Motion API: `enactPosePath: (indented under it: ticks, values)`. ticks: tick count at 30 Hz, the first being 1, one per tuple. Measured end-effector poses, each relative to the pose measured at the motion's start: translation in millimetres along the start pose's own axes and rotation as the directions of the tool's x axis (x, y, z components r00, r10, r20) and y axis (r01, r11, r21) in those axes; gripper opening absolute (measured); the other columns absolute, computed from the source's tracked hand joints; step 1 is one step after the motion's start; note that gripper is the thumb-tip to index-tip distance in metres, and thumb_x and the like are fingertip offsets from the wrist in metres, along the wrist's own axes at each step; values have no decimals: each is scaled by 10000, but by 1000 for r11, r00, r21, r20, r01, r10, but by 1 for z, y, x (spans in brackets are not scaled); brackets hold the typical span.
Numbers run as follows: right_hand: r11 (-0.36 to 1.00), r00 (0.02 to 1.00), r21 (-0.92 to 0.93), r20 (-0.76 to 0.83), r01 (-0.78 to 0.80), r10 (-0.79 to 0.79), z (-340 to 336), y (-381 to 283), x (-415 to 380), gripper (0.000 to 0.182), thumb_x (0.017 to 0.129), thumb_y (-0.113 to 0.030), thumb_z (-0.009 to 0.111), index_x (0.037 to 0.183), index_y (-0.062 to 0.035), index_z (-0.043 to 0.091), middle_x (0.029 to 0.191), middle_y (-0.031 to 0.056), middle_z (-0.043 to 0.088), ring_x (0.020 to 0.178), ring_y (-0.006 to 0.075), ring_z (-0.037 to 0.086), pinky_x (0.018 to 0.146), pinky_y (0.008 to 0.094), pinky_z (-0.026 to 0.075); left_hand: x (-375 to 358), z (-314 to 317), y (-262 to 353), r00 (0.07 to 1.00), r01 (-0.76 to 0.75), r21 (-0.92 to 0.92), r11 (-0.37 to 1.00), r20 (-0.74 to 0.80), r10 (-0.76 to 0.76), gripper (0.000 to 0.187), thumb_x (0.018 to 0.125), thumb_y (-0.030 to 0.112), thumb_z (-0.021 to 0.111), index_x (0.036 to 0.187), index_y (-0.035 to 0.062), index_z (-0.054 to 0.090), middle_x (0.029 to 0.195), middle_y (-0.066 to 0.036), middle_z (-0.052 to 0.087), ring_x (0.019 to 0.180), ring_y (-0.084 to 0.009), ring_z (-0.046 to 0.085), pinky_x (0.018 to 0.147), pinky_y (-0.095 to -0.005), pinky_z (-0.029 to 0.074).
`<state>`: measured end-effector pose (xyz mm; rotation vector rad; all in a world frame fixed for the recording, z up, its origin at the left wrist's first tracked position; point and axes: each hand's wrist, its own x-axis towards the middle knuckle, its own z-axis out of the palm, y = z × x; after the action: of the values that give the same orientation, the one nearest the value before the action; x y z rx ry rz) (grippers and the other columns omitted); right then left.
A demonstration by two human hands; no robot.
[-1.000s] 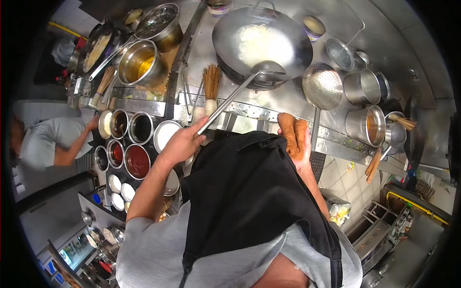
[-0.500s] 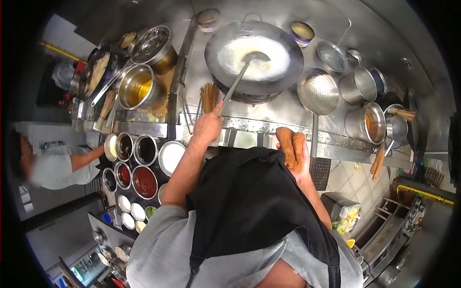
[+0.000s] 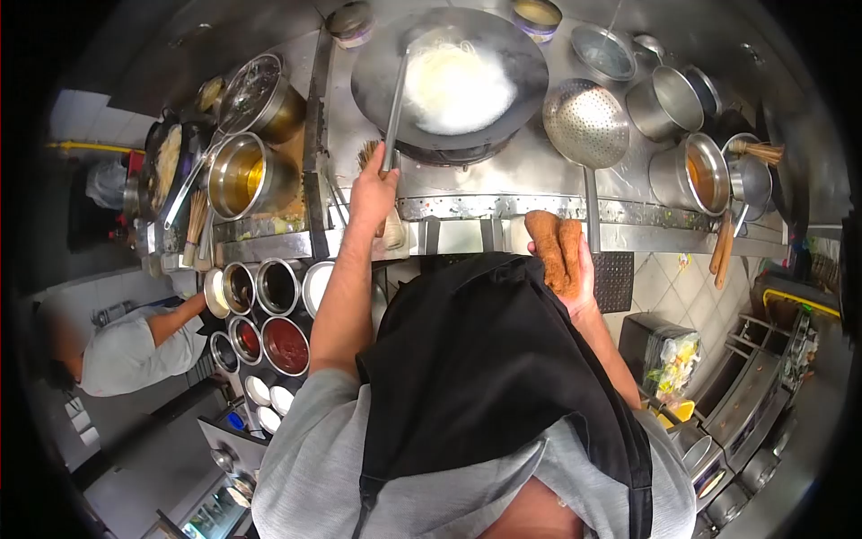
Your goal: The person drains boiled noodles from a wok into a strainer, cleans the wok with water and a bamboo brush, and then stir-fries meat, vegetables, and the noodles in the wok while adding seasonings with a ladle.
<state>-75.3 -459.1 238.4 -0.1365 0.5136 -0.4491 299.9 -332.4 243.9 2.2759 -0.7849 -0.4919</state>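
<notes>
My left hand (image 3: pixel 373 196) is closed round the handle of a long metal ladle (image 3: pixel 395 103), whose head reaches the upper left of a large wok (image 3: pixel 373 90). White, foamy liquid with pale strands (image 3: pixel 458 85) fills the wok's middle. In my right hand (image 3: pixel 584 286) is a folded brown cloth (image 3: pixel 557 251), held in front of the stove edge. Just behind my left hand a bamboo brush (image 3: pixel 366 154) is partly hidden. A perforated skimmer (image 3: pixel 585 121) lies right of the wok, handle toward me.
Metal pots (image 3: pixel 664 103) and another pot (image 3: pixel 691 175) stand right. At left are a pot of yellow oil (image 3: pixel 247 177), sauce containers (image 3: pixel 285 346) and a co-worker (image 3: pixel 135 355) reaching toward them. A bin (image 3: pixel 645 346) stands on the floor at right.
The ladle's head has moved from the wok's middle to its upper left side. The view has shifted, and the cloth remains in my right hand.
</notes>
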Motion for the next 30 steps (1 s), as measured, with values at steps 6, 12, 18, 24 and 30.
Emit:
enactPosePath:
  ticks: [6, 12, 18, 24, 30]
  values:
    - [1000, 999, -30, -40, 6, -7, 12, 1, 1, 671, 1030, -582, 458, 1486, -90, 438, 1249, 285, 630, 1044, 338, 699, 766, 395, 650, 31, -4, -2, 994, 100, -235, 967, 65, -87, 639, 960, 103, 646, 1553, 57, 415, 699, -19, 593, 479, -108, 513, 471, -304, 446]
    - [997, 997, 24, 15, -78, 77, 12, 1, 2, 687, 1010, -592, 495, 1492, -105, 444, 1247, 292, 633, 1043, 347, 699, 841, 446, 626, 19, -12, 7, 944, 273, -477, 836, 298, -138, 654, 973, 104, 622, 1575, 66, 371, 734, -10, 588, 501, -127, 534, 464, -291, 451]
    - [994, 998, 90, -5, -55, 55, 6, -1, 4, 635, 1009, -555, 529, 1464, -114, 491, 1317, 229, 630, 1145, 355, 661, 906, 508, 592, -20, -12, -2, 880, 413, -589, 695, 455, -137, 719, 983, 98, 618, 1615, 94, 277, 713, 6, 548, 480, -109, 495, 434, -260, 410]
    - [994, 997, 104, 67, -43, 36, 6, -2, 9, 626, 1001, -548, 554, 1455, -121, 493, 1345, 183, 620, 1150, 368, 653, 891, 503, 595, -54, -27, 10, 908, 376, -557, 740, 382, -174, 735, 981, 66, 608, 1624, 105, 253, 716, -1, 548, 478, -112, 496, 432, -258, 408]
    - [999, 1000, 48, -19, 14, -13, 12, -1, 6, 641, 1013, -582, 506, 1455, -118, 494, 1235, 243, 655, 1025, 332, 686, 879, 451, 587, -46, -40, 17, 971, 208, -417, 885, 197, -135, 711, 967, 84, 629, 1604, 84, 315, 671, 4, 533, 486, -88, 475, 445, -263, 395]
